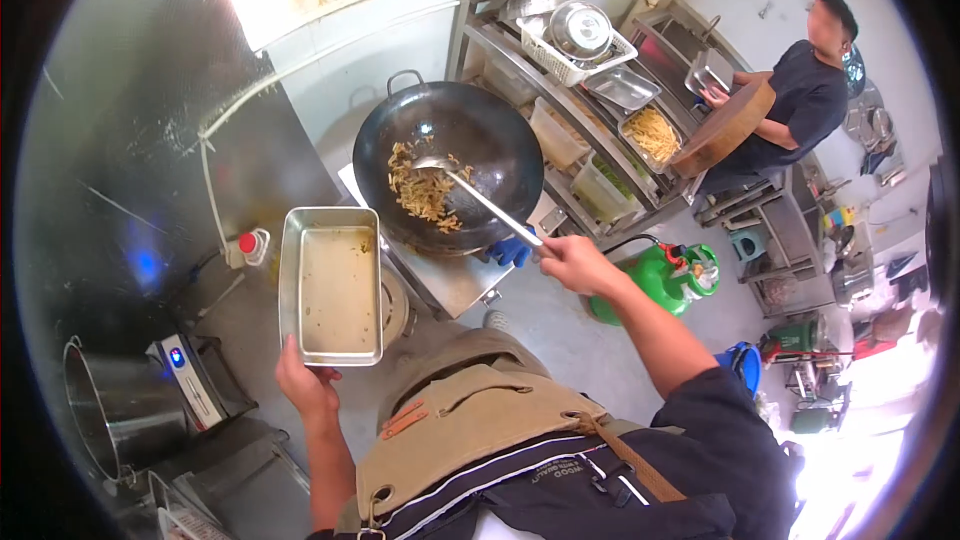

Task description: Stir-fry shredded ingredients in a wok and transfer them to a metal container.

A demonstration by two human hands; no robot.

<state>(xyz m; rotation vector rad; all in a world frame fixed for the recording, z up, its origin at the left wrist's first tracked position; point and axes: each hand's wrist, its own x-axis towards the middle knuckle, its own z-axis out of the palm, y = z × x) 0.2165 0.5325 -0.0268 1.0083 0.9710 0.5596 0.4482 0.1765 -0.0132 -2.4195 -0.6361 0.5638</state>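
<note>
My left hand [306, 384] grips the near edge of a rectangular steel pan [379, 240], which holds a little pale liquid and some dark bits. The handle end of a long metal ladle [495, 210] is in my right hand [574, 262]. Its bowl rests among browned, shredded food [424, 195] on the left side of a large dark wok [502, 135]. The wok sits on a metal stove stand [450, 292], to the right of and beyond the pan. Part of a blue glove or cloth [511, 249] shows beneath the wok's rim.
A green gas cylinder [652, 281] stands right of the stove. Behind it, a steel rack [510, 45] bears a white basket [559, 64] and a tray of pale strips [652, 136]. A co-worker [806, 90] stands beyond a round wooden board [724, 124]. A red-capped bottle [255, 246] is at left.
</note>
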